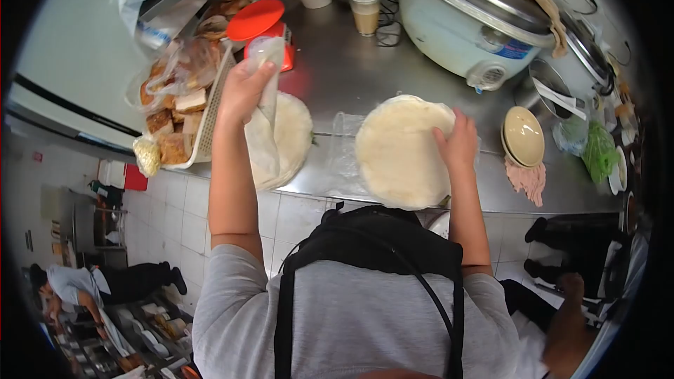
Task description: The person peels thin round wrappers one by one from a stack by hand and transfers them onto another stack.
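My left hand (246, 88) is closed round the upper end of a thin, pale dough sheet (261, 137), which hangs down in folds. Under it, a pile of round dough sheets (295, 133) lies near the counter's front edge, partly hidden by my forearm and the hanging sheet. To the right sits a larger stack of round dough sheets (400, 147) on clear plastic (345, 158). My right hand (460, 142) rests on that stack's right edge, thumb and fingers apart, holding nothing that I can see.
A red-topped scale (256, 20) stands behind my left hand. Left of it is a white basket (214, 116) of browned chunks. A cup (366, 10), a big cooker (463, 21) and bowls (524, 137) are on the steel counter (330, 56). Other people work at both sides.
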`<state>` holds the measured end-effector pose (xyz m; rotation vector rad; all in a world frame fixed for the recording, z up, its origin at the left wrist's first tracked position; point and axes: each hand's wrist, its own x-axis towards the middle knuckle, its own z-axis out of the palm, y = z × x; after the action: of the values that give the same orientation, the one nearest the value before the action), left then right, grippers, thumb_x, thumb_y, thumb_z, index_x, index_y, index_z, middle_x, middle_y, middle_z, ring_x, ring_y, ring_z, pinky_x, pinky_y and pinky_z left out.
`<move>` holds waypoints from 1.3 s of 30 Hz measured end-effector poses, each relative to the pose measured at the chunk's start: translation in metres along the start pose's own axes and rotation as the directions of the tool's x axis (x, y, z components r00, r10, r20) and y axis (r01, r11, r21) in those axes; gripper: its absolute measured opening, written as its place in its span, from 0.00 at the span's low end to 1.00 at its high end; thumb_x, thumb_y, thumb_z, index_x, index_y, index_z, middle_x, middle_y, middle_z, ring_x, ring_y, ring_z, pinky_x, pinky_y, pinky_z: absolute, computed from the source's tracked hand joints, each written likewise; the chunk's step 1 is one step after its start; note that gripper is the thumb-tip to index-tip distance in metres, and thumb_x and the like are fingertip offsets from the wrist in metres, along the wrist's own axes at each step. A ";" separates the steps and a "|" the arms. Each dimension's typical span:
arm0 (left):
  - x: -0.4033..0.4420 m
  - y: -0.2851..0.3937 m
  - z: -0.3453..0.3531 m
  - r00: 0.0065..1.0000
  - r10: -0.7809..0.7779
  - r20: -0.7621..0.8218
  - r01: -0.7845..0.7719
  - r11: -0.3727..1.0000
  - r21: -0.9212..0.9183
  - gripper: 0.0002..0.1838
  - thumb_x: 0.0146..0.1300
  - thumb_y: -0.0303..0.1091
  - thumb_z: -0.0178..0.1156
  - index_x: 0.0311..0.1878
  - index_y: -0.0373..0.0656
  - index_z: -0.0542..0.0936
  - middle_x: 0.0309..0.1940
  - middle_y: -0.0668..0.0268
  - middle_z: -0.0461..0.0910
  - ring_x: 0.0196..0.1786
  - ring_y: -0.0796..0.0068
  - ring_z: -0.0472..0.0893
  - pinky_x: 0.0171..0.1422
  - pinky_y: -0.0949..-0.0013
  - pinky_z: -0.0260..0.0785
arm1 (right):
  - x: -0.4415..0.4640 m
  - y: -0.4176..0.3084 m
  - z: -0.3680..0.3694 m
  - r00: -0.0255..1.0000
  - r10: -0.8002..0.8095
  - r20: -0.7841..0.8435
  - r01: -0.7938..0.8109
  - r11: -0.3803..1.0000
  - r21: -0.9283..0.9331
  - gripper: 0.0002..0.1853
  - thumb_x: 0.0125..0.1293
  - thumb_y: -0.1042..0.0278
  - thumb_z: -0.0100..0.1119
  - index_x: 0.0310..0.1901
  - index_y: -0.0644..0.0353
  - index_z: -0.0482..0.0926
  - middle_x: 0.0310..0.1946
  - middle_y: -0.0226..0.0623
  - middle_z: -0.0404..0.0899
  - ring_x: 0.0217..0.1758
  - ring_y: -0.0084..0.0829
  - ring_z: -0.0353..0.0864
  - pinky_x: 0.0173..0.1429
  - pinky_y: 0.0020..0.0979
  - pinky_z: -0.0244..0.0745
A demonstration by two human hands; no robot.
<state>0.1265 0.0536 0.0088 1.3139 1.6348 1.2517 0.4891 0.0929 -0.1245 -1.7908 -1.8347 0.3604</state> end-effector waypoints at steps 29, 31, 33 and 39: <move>-0.097 -0.198 -0.134 0.922 0.267 0.281 -0.381 0.763 0.522 0.20 0.41 0.17 0.52 0.37 0.49 0.80 0.46 0.63 0.73 0.58 0.59 0.67 0.62 0.59 0.54 | -0.091 -0.207 0.183 0.623 -0.758 0.192 0.717 0.652 0.246 0.13 0.42 0.76 0.57 0.32 0.50 0.78 0.44 0.30 0.73 0.58 0.32 0.65 0.60 0.41 0.57; -0.103 -0.206 -0.129 0.931 0.228 0.286 -0.353 0.766 0.537 0.22 0.40 0.17 0.51 0.38 0.51 0.80 0.48 0.64 0.72 0.61 0.59 0.64 0.64 0.55 0.49 | -0.096 -0.209 0.184 0.662 -0.722 0.200 0.675 0.691 0.258 0.13 0.43 0.75 0.56 0.33 0.51 0.78 0.46 0.30 0.72 0.60 0.33 0.64 0.62 0.41 0.55; -0.102 -0.213 -0.131 0.930 0.221 0.294 -0.349 0.782 0.516 0.22 0.39 0.18 0.51 0.39 0.52 0.80 0.50 0.64 0.71 0.62 0.60 0.62 0.65 0.52 0.46 | -0.100 -0.208 0.181 0.677 -0.701 0.225 0.645 0.712 0.279 0.12 0.44 0.74 0.56 0.34 0.51 0.79 0.47 0.31 0.72 0.61 0.33 0.62 0.63 0.41 0.54; -0.084 -0.190 -0.143 0.924 0.120 0.362 -0.262 0.891 0.372 0.21 0.40 0.21 0.49 0.42 0.44 0.77 0.45 0.59 0.74 0.56 0.57 0.68 0.60 0.59 0.55 | -0.089 -0.193 0.145 0.734 -0.660 0.162 0.553 0.718 0.421 0.07 0.46 0.70 0.57 0.30 0.54 0.77 0.39 0.32 0.74 0.46 0.36 0.72 0.49 0.38 0.66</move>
<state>-0.0419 -0.0695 -0.1336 1.8777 1.6006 0.7459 0.2454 0.0170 -0.1548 -0.8309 -2.2810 0.6683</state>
